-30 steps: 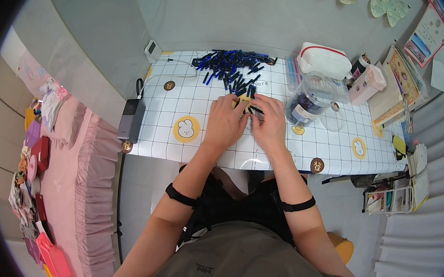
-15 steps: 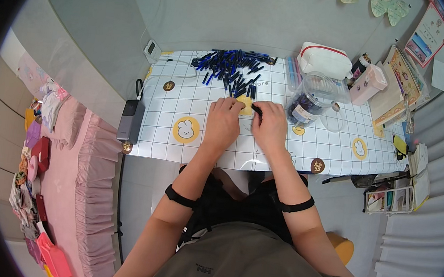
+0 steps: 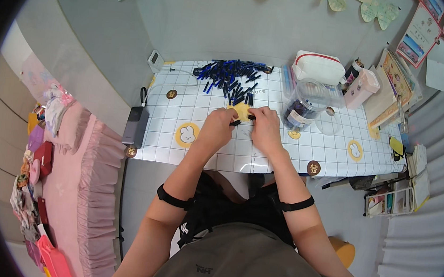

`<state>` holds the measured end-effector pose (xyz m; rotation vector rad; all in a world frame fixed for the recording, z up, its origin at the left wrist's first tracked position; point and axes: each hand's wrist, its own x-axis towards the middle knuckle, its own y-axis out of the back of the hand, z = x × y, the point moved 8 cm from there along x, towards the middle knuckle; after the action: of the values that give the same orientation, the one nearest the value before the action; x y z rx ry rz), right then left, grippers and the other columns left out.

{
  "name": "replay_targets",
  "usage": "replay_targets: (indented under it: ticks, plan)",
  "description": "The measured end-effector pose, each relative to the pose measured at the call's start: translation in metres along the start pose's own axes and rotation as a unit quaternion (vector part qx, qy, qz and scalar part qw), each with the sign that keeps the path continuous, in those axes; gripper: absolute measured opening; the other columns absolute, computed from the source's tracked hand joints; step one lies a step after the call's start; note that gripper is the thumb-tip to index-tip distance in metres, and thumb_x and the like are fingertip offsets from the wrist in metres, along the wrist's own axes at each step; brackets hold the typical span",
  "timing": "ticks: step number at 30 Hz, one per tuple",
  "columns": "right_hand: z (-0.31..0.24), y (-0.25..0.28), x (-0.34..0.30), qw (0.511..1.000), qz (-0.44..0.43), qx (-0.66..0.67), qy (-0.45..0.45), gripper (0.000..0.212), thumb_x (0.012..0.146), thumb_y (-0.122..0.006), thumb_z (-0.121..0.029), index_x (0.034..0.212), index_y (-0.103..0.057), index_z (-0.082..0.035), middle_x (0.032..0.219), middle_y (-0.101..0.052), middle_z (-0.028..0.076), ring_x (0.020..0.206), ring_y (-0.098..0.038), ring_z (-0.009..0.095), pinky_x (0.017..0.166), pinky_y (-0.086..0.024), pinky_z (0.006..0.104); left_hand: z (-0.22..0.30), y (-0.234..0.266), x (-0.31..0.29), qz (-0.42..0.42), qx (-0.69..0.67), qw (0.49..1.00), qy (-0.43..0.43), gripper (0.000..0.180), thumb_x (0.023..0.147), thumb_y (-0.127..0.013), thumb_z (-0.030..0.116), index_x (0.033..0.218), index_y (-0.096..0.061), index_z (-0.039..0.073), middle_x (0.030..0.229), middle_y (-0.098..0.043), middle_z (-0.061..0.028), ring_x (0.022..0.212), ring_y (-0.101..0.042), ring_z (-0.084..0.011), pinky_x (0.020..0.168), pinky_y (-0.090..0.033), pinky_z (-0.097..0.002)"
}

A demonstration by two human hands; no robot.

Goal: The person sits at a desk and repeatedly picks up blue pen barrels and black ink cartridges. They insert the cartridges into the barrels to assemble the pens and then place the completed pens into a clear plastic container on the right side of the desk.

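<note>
My left hand [image 3: 216,130] is closed, pinching a short black tube [image 3: 236,123] that looks like an ink cartridge. Facing it a short way off, my right hand [image 3: 267,129] pinches a second short dark tube [image 3: 251,117]. Both hands are just above the table, beside a yellow printed patch [image 3: 240,108]. Beyond them spreads a loose pile of similar black and blue tubes [image 3: 228,77], some lying close to my fingers. To the right of my right hand stands a clear plastic jar [image 3: 311,99] with dark tubes inside.
The table [image 3: 171,112] has a white grid cover. A grey power bank [image 3: 136,126] with a cable stands at its left edge. A round clear lid [image 3: 329,125] lies by the jar. A white pouch [image 3: 319,68], a pink box [image 3: 363,89] and notebooks [image 3: 395,91] line the back right.
My hands have drawn slightly apart, and a dark tube now shows at my left fingertips. The whole view has tipped a little, so the table sits lower in it.
</note>
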<state>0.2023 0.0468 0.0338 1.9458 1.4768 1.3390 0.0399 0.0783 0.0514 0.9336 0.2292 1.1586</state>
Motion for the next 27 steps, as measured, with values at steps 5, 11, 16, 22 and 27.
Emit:
replay_targets:
  ticks: [5, 11, 16, 22, 27]
  plan:
    - [-0.002, 0.002, 0.001, 0.996, -0.084, -0.005, -0.035, 0.035, 0.091, -0.074, 0.005, 0.125, -0.075, -0.002, 0.12, -0.071, 0.017, 0.113, -0.066, 0.04, 0.1, -0.054, 0.0502, -0.001, -0.003, 0.0, -0.042, 0.042, 0.998, 0.002, 0.023, 0.082, -0.084, -0.006, 0.103, -0.077, 0.0, 0.096, -0.079, -0.0169, 0.091, -0.076, -0.0354, 0.084, -0.062, -0.0435]
    - [-0.013, 0.011, 0.005, 0.984, -0.168, -0.004, -0.051, 0.023, 0.088, -0.08, 0.001, 0.111, -0.075, 0.001, 0.105, -0.074, 0.02, 0.107, -0.071, 0.042, 0.096, -0.057, 0.0494, -0.006, -0.011, 0.014, -0.122, 0.078, 0.988, 0.046, 0.023, 0.077, -0.089, -0.001, 0.098, -0.079, 0.002, 0.097, -0.08, -0.0169, 0.094, -0.077, -0.0367, 0.085, -0.062, -0.0441]
    - [-0.021, 0.011, 0.012, 0.979, -0.184, -0.054, -0.063, 0.016, 0.087, -0.082, -0.004, 0.101, -0.077, 0.001, 0.103, -0.077, 0.023, 0.102, -0.074, 0.044, 0.09, -0.06, 0.0523, -0.004, -0.024, 0.029, -0.149, 0.167, 0.973, 0.06, 0.019, 0.081, -0.077, -0.005, 0.1, -0.079, -0.004, 0.106, -0.079, -0.0282, 0.1, -0.079, -0.0444, 0.086, -0.066, -0.0475]
    - [-0.019, 0.002, 0.015, 0.977, -0.189, -0.09, -0.044, 0.016, 0.086, -0.078, -0.004, 0.1, -0.079, 0.004, 0.106, -0.078, 0.025, 0.103, -0.076, 0.044, 0.091, -0.063, 0.0523, 0.016, -0.028, 0.027, -0.141, 0.203, 0.969, 0.017, 0.011, 0.084, -0.076, -0.003, 0.095, -0.079, -0.005, 0.101, -0.079, -0.0282, 0.101, -0.079, -0.0437, 0.086, -0.066, -0.0483]
    - [-0.009, 0.004, 0.009, 0.99, -0.131, -0.018, -0.054, 0.016, 0.091, -0.075, -0.003, 0.106, -0.077, 0.003, 0.107, -0.079, 0.024, 0.101, -0.076, 0.045, 0.091, -0.061, 0.0518, -0.002, -0.011, 0.008, -0.091, 0.044, 0.995, 0.01, 0.017, 0.088, -0.084, 0.004, 0.101, -0.081, -0.006, 0.09, -0.079, -0.0219, 0.086, -0.079, -0.034, 0.081, -0.063, -0.0412]
